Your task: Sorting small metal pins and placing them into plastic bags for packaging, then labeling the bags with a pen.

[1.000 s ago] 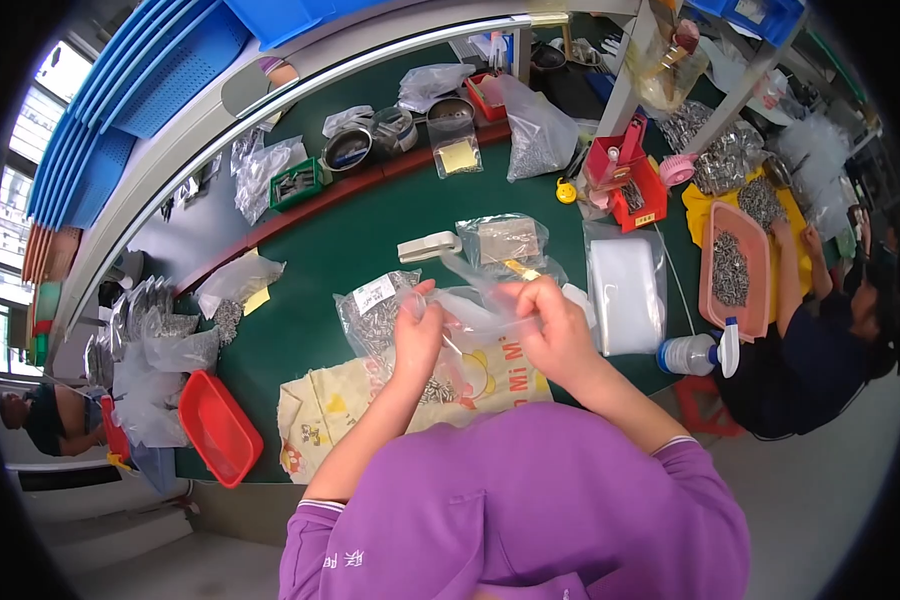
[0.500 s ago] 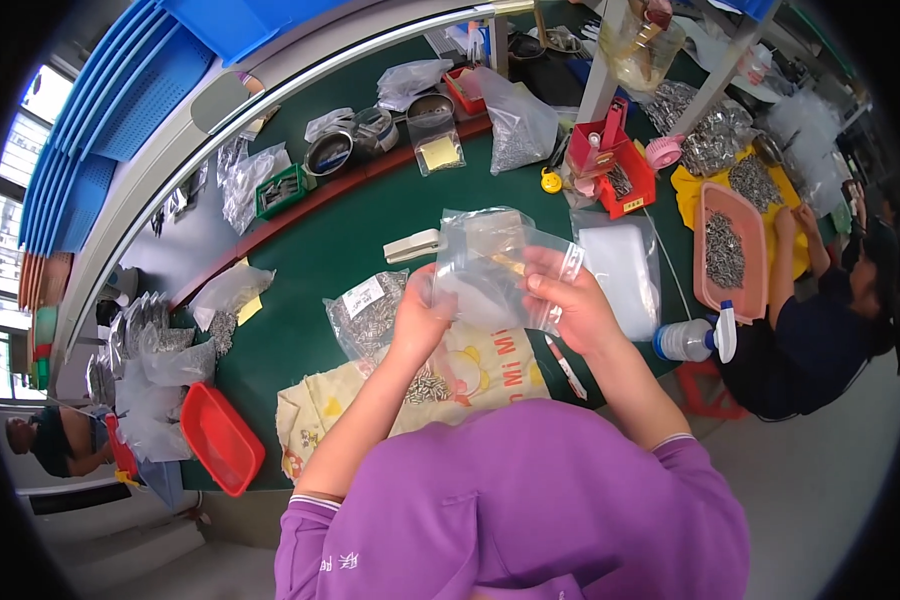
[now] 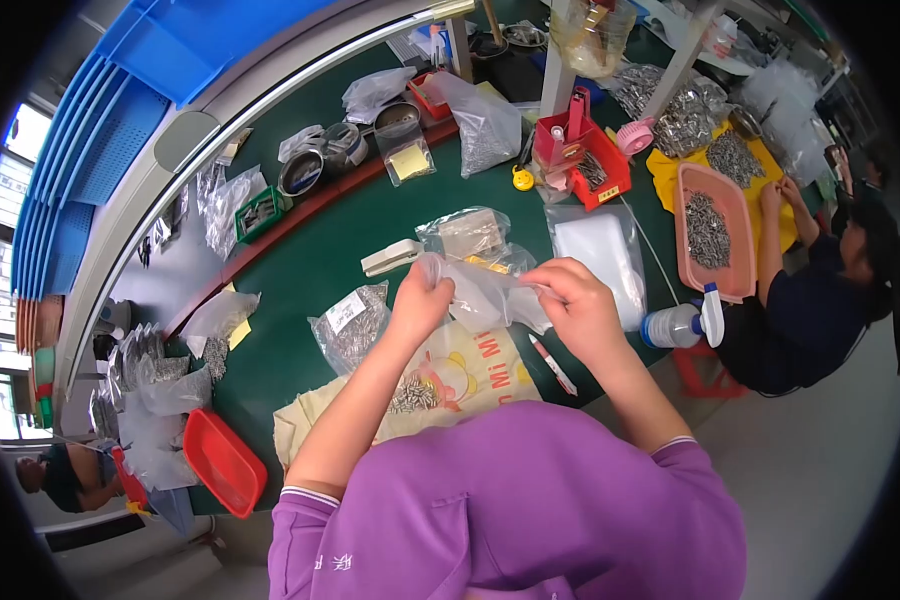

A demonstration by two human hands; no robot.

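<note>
Below your grip lies the green desk (image 3: 320,260), then the cream printed cloth (image 3: 470,360) with its small heap of metal parts (image 3: 410,395). Your left hand (image 3: 420,300) and right hand (image 3: 575,305) both pinch one clear plastic bag (image 3: 480,290) (stretched between them, raised off the desk). A red-capped pen (image 3: 552,364) lies just under your right hand.
</note>
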